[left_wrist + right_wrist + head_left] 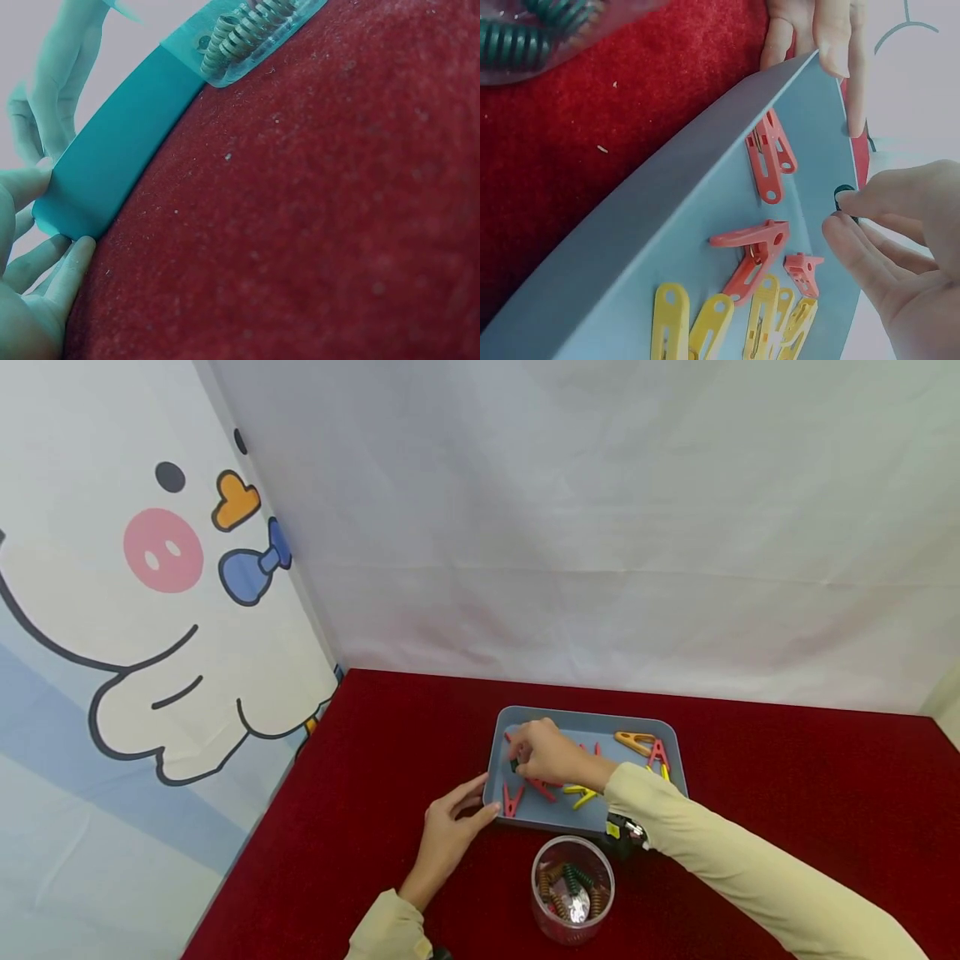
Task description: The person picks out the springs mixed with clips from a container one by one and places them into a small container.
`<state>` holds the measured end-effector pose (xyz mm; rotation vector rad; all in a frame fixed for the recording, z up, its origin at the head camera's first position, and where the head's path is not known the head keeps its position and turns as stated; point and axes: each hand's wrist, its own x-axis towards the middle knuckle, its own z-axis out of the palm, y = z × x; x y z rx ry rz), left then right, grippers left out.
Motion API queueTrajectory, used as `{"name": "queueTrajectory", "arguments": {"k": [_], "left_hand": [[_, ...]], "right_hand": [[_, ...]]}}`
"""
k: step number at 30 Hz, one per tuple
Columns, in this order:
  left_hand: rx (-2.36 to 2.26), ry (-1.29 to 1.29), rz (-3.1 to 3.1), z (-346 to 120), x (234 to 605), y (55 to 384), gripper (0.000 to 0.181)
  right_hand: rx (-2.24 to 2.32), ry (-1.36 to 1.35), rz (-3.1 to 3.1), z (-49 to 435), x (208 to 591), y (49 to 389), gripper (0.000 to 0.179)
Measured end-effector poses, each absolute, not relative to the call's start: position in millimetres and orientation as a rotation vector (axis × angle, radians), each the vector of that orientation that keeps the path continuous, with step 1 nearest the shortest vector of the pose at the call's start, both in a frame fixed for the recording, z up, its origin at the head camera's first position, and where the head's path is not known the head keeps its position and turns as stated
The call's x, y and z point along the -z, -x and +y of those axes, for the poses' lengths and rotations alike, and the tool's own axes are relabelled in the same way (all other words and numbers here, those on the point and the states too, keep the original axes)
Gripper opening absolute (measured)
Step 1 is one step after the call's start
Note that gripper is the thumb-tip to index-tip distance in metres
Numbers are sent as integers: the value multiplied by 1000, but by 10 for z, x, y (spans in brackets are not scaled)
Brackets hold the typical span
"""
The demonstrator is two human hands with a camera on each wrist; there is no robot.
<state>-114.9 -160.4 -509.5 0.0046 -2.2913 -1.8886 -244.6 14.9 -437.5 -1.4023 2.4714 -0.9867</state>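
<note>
A blue-grey tray [592,721] holds red, yellow and orange clothespins. Over its left part, my right hand [546,750] pinches a small dark green coil [844,196] between thumb and fingertips. Below that hand, a red clothespin [769,157] lies near the tray's corner, with yellow clothespins [670,322] farther along. My left hand [447,828] is at the tray's near left corner, its fingers spread and nearly straight. Thumb and fingertips touch the tray there, some at the rim and some low on the outer wall.
A clear round jar [573,935] with green and brown ribbed coils inside stands just in front of the tray. Both stand on a red cloth-covered table [420,710]. White cloth [600,527] hangs behind, and a cartoon-printed sheet [90,710] hangs at the left.
</note>
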Motion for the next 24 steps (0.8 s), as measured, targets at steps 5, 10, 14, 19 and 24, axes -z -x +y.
{"name": "queueTrajectory", "arguments": {"k": [5, 10, 14, 19, 24], "left_hand": [[1891, -21, -2300, -1603, 5091, 1156, 51], [1921, 5, -2283, -1577, 4937, 1104, 50], [1933, 12, -2284, -1549, 4789, 1039, 50], [1923, -19, -2290, -1554, 4842, 1057, 50], [1895, -33, -2280, -1585, 5068, 1142, 51]], "right_hand": [[977, 1393, 2480, 202, 4364, 2429, 13], [999, 1381, 2466, 255, 4346, 2404, 14], [1022, 1364, 2449, 287, 4316, 2380, 13], [1039, 1347, 2426, 325, 4278, 2339, 13], [1056, 1341, 2405, 381, 4246, 2288, 12]]}}
